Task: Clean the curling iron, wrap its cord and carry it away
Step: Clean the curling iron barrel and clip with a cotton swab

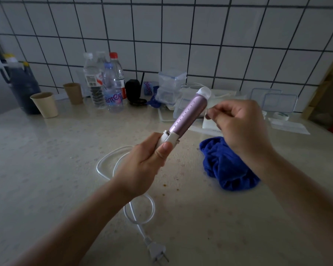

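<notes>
The left hand (142, 167) holds the curling iron (183, 120) by its white handle, fingers wrapped around it and the thumb pressed along the front just below the hinge. The purple barrel projects up and to the right out of this grip, tilted away from the person, and ends in a white tip near the clear lidded containers (171, 81) at the back. The whole iron is lifted clear of the surface (46, 169).

The right hand (238, 125) sits just beside the upper barrel, on its right. Its fingers are curled in and pressed together on a small white item — too blurred to identify — and whether that item touches the barrel cannot be told.

The white cord (112, 164) runs down from behind the left hand, lies in loose loops on the surface and ends at the two-pin plug (158, 250) near the bottom edge. A crumpled blue cloth (227, 166) lies on the surface below the right wrist, apart from both hands.

At the back, against the tiled wall — water bottles (106, 83), two paper cups (44, 104) and a dark jug (21, 85).
</notes>
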